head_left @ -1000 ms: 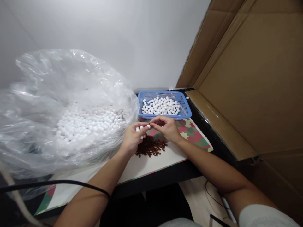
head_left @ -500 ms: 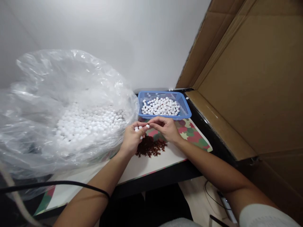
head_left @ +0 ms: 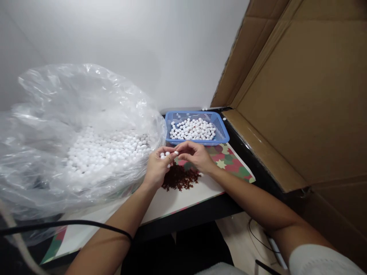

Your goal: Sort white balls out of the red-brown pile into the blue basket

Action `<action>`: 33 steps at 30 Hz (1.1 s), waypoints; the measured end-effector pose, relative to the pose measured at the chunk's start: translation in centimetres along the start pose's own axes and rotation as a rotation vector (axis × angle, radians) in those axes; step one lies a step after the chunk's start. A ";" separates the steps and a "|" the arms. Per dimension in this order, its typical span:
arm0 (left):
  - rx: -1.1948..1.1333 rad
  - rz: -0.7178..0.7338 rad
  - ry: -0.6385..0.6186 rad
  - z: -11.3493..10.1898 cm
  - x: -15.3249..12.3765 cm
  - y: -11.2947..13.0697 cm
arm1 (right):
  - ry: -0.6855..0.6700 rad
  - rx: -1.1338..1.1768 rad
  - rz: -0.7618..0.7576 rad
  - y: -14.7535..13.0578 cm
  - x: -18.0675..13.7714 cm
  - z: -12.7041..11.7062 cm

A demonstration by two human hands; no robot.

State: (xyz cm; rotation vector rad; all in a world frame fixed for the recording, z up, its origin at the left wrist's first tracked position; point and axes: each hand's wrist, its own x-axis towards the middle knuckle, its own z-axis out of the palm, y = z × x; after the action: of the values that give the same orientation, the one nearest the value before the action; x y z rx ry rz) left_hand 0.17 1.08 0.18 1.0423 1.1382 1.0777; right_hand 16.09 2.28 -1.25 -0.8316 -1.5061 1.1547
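Note:
My left hand (head_left: 157,166) is closed around several small white balls (head_left: 167,154), with one white ball (head_left: 176,152) pinched between thumb and forefinger. Close against that ball is my right hand (head_left: 197,156); its thumb and forefinger are apart, the forefinger tip at the ball's upper edge. Whether it touches the ball I cannot tell. Below both hands lies a loose pile of small dark red-brown pieces (head_left: 182,178) on a pale sheet. Just behind the hands, a blue basket (head_left: 226,138) holds many white balls, with a few reddish specks among them.
A big clear plastic bag (head_left: 86,88) full of white balls stands at the left. Cardboard (head_left: 301,95) walls off the right side. A patterned mat (head_left: 235,164) covers part of the black table. A black cable (head_left: 71,221) crosses my left forearm. Stray balls lie behind the basket.
My right thumb and forefinger have parted from their pinch at the ball. My left hand keeps its hold on the balls. The whole view has shifted slightly.

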 end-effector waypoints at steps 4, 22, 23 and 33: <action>-0.035 0.030 -0.022 -0.1 0.2 1.2 | 0.125 0.055 0.054 0.3 0.3 0.6; -0.494 -0.242 -0.120 -2.2 0.6 3.8 | -0.277 -0.754 -0.117 2.4 0.2 0.1; -0.453 -0.206 -0.136 -2.1 0.5 3.6 | -0.284 -0.762 -0.113 2.7 0.2 0.2; -0.147 -0.101 -0.170 -1.3 0.4 2.2 | -0.233 -0.811 -0.036 2.1 0.3 -0.7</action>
State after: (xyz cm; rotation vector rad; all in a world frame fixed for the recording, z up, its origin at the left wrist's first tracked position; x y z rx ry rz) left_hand -1.31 1.90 2.09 0.9323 0.9506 0.9595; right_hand 16.54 3.32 -3.14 -1.2165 -2.2207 0.5974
